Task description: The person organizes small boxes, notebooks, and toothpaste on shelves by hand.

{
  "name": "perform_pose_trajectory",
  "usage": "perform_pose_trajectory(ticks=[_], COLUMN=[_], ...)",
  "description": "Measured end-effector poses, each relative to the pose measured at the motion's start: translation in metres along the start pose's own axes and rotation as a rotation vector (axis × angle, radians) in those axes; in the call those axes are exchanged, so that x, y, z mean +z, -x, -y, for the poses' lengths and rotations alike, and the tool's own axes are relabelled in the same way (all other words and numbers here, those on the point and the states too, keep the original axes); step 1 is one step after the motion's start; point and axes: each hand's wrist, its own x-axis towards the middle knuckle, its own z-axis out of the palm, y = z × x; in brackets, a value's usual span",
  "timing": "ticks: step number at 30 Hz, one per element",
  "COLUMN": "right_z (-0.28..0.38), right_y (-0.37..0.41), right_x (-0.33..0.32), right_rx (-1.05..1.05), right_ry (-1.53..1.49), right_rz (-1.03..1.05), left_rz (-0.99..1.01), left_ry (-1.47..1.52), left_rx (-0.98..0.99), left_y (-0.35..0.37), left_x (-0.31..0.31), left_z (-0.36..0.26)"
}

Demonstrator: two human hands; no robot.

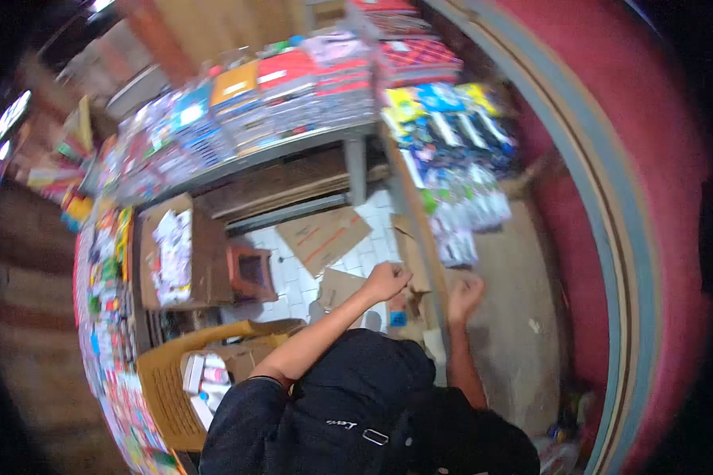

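Note:
My left hand [388,281] is held out over the tiled floor, its fingers curled in. Nothing shows sticking out of it. My right hand [466,297] hovers near the wooden shelf edge, also closed and slightly blurred, with no object visible in it. The two hands are apart. Beyond my right hand, packets in clear wrapping [455,237] lie on a brown shelf [523,277]. Below my left hand are flattened cardboard pieces [325,237] and a small blue item [398,318].
Stacked wrapped books [293,87] fill a grey table [356,170]. At the left are an open carton [210,253], a red-brown stool [249,273] and a yellow chair [162,372] with boxes on it. A red wall [689,237] curves along the right.

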Motion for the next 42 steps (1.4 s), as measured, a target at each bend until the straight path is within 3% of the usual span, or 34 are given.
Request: perform_pose_trajectory(ticks=[2, 5, 11, 14, 15, 19, 22, 27, 29, 32, 35, 36, 39, 42], right_z=[0.011, 0.052, 0.138, 0.197, 0.214, 0.280, 0.315, 0.365, 0.375, 0.381, 0.383, 0.381, 0.368, 0.360], right_y=[0.016, 0.048, 0.083, 0.107, 0.116, 0.157, 0.184, 0.216, 0.223, 0.229, 0.233, 0.236, 0.247, 0.265], right_x=[-0.003, 0.006, 0.077, 0.117, 0.131, 0.182, 0.219, 0.257, 0.270, 0.284, 0.301, 0.306, 0.338, 0.371], right_rx=[0.063, -0.055, -0.449, -0.646, -0.702, -0.763, -0.892, -0.955, -0.939, -0.895, -0.875, -0.872, -0.764, -0.608], right_ry=[-0.369, -0.197, -0.133, -0.120, -0.117, -0.069, 0.060, 0.163, 0.191, 0.224, 0.219, 0.216, 0.224, 0.097], right_rz=[0.171, 0.446, 1.040, 1.228, 1.276, 1.497, 1.634, 1.701, 1.652, 1.619, 1.637, 1.652, 1.753, 1.879], left_rz=[-0.042, -0.283, -0.785, -1.153, -1.280, -1.506, -1.547, -1.385, -1.405, -1.544, -1.617, -1.543, -1.685, -1.648], left_ry=[0.079, 0.302, 0.633, 0.439, 0.146, 0.123, 0.130, 0.066, 0.069, 0.207, 0.142, 0.111, -0.252, 0.026], left_rx=[-0.117, -0.298, -0.425, -0.459, -0.476, -0.519, -0.456, -0.813, -0.778, -0.677, -0.582, -0.553, -0.474, -0.389], left_y=[0.025, 0.071, 0.159, 0.189, 0.197, 0.229, 0.219, 0.181, 0.165, 0.157, 0.141, 0.144, 0.147, 0.173], left_x=[-0.032, -0.075, -0.166, -0.221, -0.242, -0.336, -0.395, -0.456, -0.465, -0.471, -0.471, -0.474, -0.475, -0.472], left_z=[0.057, 0.134, 0.214, 0.263, 0.292, 0.271, 0.309, 0.374, 0.392, 0.373, 0.390, 0.381, 0.373, 0.354])
